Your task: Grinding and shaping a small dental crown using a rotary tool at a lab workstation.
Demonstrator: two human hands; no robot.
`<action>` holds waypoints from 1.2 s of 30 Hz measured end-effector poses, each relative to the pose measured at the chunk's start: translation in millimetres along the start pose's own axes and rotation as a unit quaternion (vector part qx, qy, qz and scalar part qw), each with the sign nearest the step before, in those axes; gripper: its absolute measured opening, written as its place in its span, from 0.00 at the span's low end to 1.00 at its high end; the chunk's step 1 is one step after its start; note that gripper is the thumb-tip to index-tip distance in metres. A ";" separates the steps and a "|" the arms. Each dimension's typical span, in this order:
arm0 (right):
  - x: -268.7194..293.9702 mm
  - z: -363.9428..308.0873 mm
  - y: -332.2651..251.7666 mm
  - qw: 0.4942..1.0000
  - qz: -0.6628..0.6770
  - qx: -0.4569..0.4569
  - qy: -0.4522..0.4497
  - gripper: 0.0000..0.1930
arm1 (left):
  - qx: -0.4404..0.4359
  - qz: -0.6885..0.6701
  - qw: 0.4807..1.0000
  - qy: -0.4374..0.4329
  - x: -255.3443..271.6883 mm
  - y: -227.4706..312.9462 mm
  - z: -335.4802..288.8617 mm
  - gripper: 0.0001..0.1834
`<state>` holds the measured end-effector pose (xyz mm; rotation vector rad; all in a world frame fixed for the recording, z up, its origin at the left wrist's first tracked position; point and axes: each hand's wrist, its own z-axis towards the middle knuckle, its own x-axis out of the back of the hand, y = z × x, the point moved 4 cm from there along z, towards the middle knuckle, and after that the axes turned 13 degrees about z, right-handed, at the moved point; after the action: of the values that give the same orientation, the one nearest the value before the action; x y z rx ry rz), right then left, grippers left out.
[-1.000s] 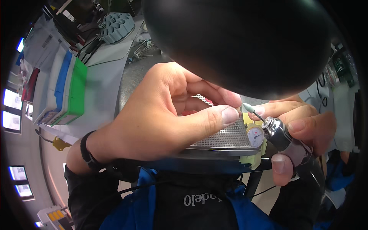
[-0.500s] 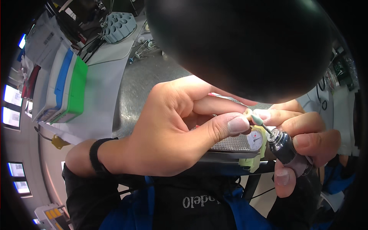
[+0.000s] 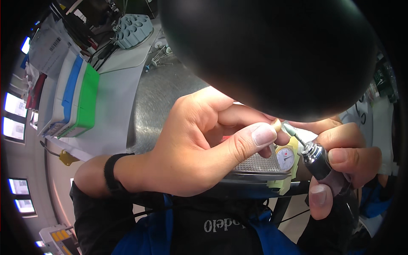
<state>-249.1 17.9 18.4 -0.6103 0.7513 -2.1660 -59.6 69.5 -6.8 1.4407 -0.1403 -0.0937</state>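
Between thumb and fingers, my left hand (image 3: 212, 140) pinches a small cream-coloured dental crown (image 3: 277, 124). My right hand (image 3: 348, 153) is wrapped round a rotary handpiece (image 3: 316, 159) with a dark body and a silver collar. A pale green, tapered grinding bit (image 3: 290, 128) sticks out of its end on a thin shank. The bit's tip points at the crown, with a narrow gap between them. Right below the fingers is a round white dial gauge (image 3: 284, 158), beside a perforated metal tray (image 3: 255, 165) and yellow tape.
A large dark rounded object (image 3: 267, 55) overhangs the work and hides the bench behind. At left stand a green and white box (image 3: 87, 102) and papers. Farther back are a grey holder with holes (image 3: 134, 30) and several mounted polishing tools (image 3: 157, 57) on the metal bench.
The grinding bit has come away from the crown, moving slightly right, where before it touched or overlapped it. The crown has turned a little in my left fingers.
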 end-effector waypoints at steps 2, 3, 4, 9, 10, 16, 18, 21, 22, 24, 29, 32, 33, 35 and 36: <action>-0.2 -0.3 1.6 1.000 -0.012 0.010 0.004 0.22 | 0.011 0.005 1.000 0.006 0.0 1.0 -1.7 0.16; -0.1 -0.4 2.4 1.000 0.002 0.014 0.003 0.21 | 0.002 0.008 1.000 0.005 -0.3 2.6 -2.2 0.16; 0.2 -0.5 3.1 1.000 0.008 0.012 0.002 0.22 | 0.020 0.009 1.000 0.010 -0.4 2.0 -2.6 0.15; 1.7 0.1 0.1 0.999 0.004 -0.032 -0.029 0.22 | 0.012 0.006 1.000 0.022 -0.9 3.4 -2.3 0.14; 2.3 0.6 -1.8 0.998 -0.003 -0.046 -0.036 0.22 | 0.013 0.010 1.000 0.022 -1.3 3.1 -2.3 0.13; 4.5 4.8 -12.1 0.991 -0.042 -0.104 -0.074 0.21 | -0.010 0.071 0.996 0.047 -0.6 2.3 -2.5 0.13; 5.0 5.9 -11.8 0.990 -0.039 -0.115 -0.073 0.21 | -0.009 0.077 0.996 0.043 0.4 4.0 -3.1 0.13; 3.8 7.4 -8.5 0.992 -0.023 -0.109 -0.067 0.23 | 0.011 0.096 0.995 0.033 1.0 5.5 -4.3 0.12; 2.7 8.8 -8.4 0.989 -0.031 -0.111 -0.087 0.25 | 0.004 0.095 0.995 0.034 0.9 6.5 -4.7 0.12; -1.3 9.9 -9.7 0.991 -0.029 -0.114 -0.068 0.26 | -0.014 0.099 0.994 0.042 0.4 7.2 -4.8 0.12; -2.0 17.0 -23.6 0.969 -0.088 -0.208 -0.101 0.25 | -0.052 0.125 0.989 0.054 -1.3 6.7 -4.5 0.13; -1.2 18.2 -24.3 0.966 -0.082 -0.219 -0.110 0.25 | -0.051 0.124 0.989 0.056 -1.6 6.3 -5.3 0.13; -0.2 17.3 -22.6 0.967 -0.055 -0.235 -0.086 0.24 | -0.036 0.119 0.991 0.053 -1.4 6.1 -6.3 0.13; -1.3 16.0 -19.3 0.980 -0.028 -0.187 -0.068 0.24 | -0.019 0.106 0.993 0.043 -1.3 5.6 -6.2 0.14; -2.0 15.3 -16.6 0.985 -0.015 -0.162 -0.060 0.23 | -0.016 0.097 0.994 0.037 -1.3 5.6 -5.5 0.14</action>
<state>-246.5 23.6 40.2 -0.9146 1.0445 -2.0273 -60.1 75.8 -2.0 1.3888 -0.2174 0.1163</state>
